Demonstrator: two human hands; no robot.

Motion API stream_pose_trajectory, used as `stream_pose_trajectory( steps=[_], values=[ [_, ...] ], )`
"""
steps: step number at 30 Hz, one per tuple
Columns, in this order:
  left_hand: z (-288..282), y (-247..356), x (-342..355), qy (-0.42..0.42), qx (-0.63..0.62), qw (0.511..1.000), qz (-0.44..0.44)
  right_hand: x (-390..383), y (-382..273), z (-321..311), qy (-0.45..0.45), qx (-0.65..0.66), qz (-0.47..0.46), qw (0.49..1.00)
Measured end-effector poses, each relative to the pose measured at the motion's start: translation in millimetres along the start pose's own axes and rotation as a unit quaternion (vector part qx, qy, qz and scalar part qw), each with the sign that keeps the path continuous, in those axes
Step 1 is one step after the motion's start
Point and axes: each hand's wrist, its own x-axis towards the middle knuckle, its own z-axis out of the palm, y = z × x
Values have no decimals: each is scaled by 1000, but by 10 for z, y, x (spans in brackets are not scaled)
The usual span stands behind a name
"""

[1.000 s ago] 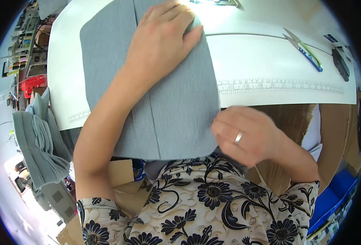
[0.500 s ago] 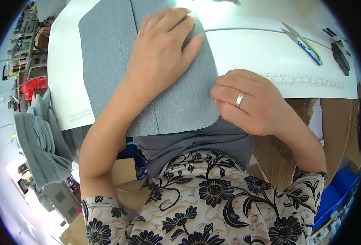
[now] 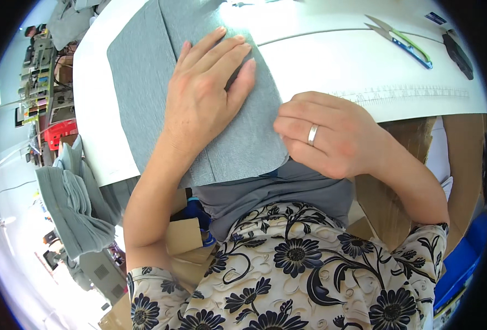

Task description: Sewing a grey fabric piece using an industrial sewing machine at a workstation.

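Observation:
A grey fabric piece (image 3: 243,151) with lengthwise seams lies over the white table and hangs a little past its near edge. My left hand (image 3: 208,88) rests flat on it with the fingers stretched out, pointing away from me. My right hand (image 3: 331,135), a ring on one finger, is closed at the fabric's right edge, with thumb and fingertips pinched together there. The fingertips hide exactly how much of the edge they hold.
Thread snips (image 3: 402,44) with green and blue handles lie at the far right, beside a black tool (image 3: 457,56). Ruler markings (image 3: 403,94) run along the white tabletop (image 3: 320,60). Folded grey fabric (image 3: 75,203) hangs at the left. A cardboard box (image 3: 397,201) stands below right.
My left hand has slid nearer to me on the fabric, its fingers straightening out. My right hand stays pinched at the right edge. The whole view has shifted slightly.

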Motion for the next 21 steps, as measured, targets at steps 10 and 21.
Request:
stream_pose_trajectory(
  steps=[10, 21],
  values=[
    [-30, -8, -6, 25, -18, 1000, 1, -36, -60, 83, 63, -40, -16, 997],
    [-202, 297, -185, -60, 4, 997, -42, 8, -106, 23, -12, 3, 9, 1000]
  ],
)
